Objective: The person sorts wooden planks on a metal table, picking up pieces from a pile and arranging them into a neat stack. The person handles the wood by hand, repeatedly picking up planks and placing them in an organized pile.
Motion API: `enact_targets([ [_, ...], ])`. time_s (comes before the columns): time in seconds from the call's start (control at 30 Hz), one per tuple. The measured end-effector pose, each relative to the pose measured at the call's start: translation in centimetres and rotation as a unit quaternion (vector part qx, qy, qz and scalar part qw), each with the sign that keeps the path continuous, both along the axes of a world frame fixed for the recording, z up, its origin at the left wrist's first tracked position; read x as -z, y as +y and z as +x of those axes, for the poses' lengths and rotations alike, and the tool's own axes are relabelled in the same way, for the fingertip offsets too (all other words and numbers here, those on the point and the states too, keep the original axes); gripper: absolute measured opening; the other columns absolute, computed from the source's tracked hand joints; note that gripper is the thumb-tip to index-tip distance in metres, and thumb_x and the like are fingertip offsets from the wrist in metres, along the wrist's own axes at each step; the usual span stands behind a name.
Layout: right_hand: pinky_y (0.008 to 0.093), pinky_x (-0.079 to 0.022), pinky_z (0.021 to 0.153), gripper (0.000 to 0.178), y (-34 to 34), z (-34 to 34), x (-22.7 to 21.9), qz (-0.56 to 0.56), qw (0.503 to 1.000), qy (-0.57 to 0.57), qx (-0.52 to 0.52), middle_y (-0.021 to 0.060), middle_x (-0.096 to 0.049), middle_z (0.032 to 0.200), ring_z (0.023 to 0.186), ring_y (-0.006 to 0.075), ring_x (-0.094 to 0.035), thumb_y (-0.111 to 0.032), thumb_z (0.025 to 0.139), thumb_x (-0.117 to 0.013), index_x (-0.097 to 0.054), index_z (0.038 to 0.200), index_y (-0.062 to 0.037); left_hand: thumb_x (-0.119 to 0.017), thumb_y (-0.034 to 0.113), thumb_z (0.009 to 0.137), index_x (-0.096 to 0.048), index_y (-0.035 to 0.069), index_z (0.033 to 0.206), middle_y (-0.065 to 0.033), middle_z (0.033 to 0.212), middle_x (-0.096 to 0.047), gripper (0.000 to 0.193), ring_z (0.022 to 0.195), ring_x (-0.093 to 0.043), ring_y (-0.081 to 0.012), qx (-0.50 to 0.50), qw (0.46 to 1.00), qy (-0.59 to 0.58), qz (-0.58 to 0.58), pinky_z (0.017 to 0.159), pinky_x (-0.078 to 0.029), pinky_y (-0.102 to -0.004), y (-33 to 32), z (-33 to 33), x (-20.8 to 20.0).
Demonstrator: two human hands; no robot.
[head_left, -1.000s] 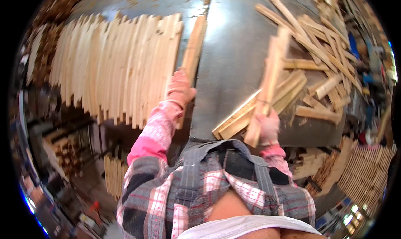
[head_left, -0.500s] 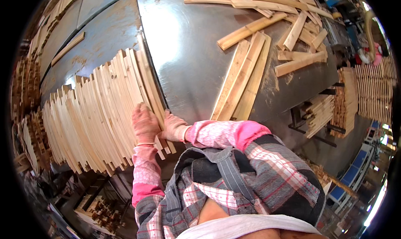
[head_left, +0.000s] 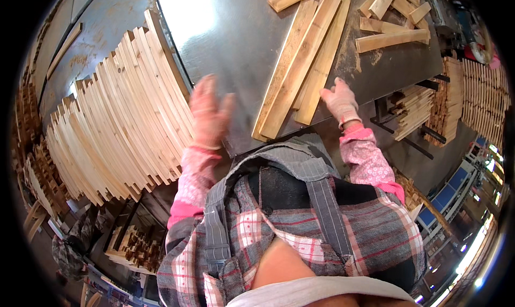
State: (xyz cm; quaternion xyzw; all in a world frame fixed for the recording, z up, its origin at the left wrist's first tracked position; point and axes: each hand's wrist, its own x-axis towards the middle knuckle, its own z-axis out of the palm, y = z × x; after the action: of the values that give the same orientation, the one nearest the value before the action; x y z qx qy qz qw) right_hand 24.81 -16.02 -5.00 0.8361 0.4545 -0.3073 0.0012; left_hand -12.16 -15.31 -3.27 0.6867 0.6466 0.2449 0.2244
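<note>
My left hand (head_left: pixel 209 114), in a pinkish work glove and a little blurred, hovers with fingers apart just right of a long row of pale wooden strips (head_left: pixel 123 114) lying side by side. It holds nothing. My right hand (head_left: pixel 341 100), gloved too, is just right of three long wooden boards (head_left: pixel 303 60) that lie slanted and partly overlapping on the metal table (head_left: pixel 236 55). Its thumb and forefinger stand apart near the rightmost board (head_left: pixel 324 65), with nothing between them.
Shorter wood pieces (head_left: pixel 394 39) lie loosely at the far right of the table. Stacked wood on a rack (head_left: pixel 416 114) stands beyond its right edge. A lone strip (head_left: pixel 64 49) lies at the far left, and more cut wood (head_left: pixel 137 248) sits low at the left.
Both hands have left the right end of the strip row. My right hand has swung right to the boards; my left has lifted and opened. The view has shifted too.
</note>
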Motion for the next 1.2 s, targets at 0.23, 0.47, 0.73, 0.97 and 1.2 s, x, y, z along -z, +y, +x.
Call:
enact_targets([
  [0.23,0.0437,-0.051,0.103,0.08,0.6,-4.5,-0.1,-0.002,0.991,0.075,0.115,0.0264,-0.064,0.13,0.123,0.0388,-0.063,-0.038,0.078,-0.081,-0.05,0.139,0.0028,-0.086,0.032,0.066,-0.035,-0.002,0.151,-0.0217,0.136,-0.053,0.104,0.127,-0.053,-0.037,0.086,0.959,0.131,-0.237,0.104,-0.048,-0.0447,-0.4,15.2,0.5],
  [0.47,0.0375,-0.053,0.087,0.048,-0.4,2.7,1.1,0.052,0.908,0.371,0.186,0.0145,-0.073,0.105,0.09,0.0238,-0.068,-0.027,0.079,-0.079,-0.067,0.116,0.0009,-0.088,0.033,0.067,-0.061,-0.002,0.127,-0.0198,0.106,-0.073,0.075,0.098,-0.071,-0.0279,-0.028,0.885,-0.194,-0.423,0.091,-0.055,-0.0383,1.9,16.3,-3.9],
  [0.73,0.0405,-0.055,0.087,0.036,-1.3,7.1,1.3,0.122,0.98,0.079,0.138,0.0184,-0.074,0.106,0.099,0.0313,-0.072,-0.024,0.084,-0.071,-0.071,0.116,-0.006,-0.081,0.023,0.078,-0.07,0.003,0.115,-0.0109,0.096,-0.075,0.044,0.088,-0.069,-0.0153,-0.097,0.883,-0.167,-0.427,0.081,-0.056,-0.0327,-1.3,18.6,-6.2],
  [0.97,0.0455,-0.049,0.107,0.068,0.0,2.5,1.2,0.131,0.989,0.064,0.025,0.0201,-0.057,0.141,0.126,0.04,-0.06,-0.035,0.086,-0.073,-0.052,0.146,-0.0129,-0.082,0.025,0.078,-0.063,0.004,0.12,-0.0125,0.101,-0.072,0.051,0.089,-0.07,-0.0242,-0.211,0.946,-0.144,-0.201,0.082,-0.057,-0.0391,-8.1,10.0,-1.4],
  [1.2,0.0463,-0.05,0.103,0.126,3.0,-5.1,0.7,0.137,0.987,-0.017,-0.087,0.0339,-0.052,0.134,0.121,0.0444,-0.058,-0.044,0.07,-0.091,-0.013,0.152,0.0123,-0.075,0.026,0.081,-0.046,0.003,0.141,-0.0186,0.125,-0.058,0.071,0.114,-0.061,-0.0385,-0.207,0.951,0.225,-0.049,0.092,-0.053,-0.0514,-4.8,3.9,3.3],
])
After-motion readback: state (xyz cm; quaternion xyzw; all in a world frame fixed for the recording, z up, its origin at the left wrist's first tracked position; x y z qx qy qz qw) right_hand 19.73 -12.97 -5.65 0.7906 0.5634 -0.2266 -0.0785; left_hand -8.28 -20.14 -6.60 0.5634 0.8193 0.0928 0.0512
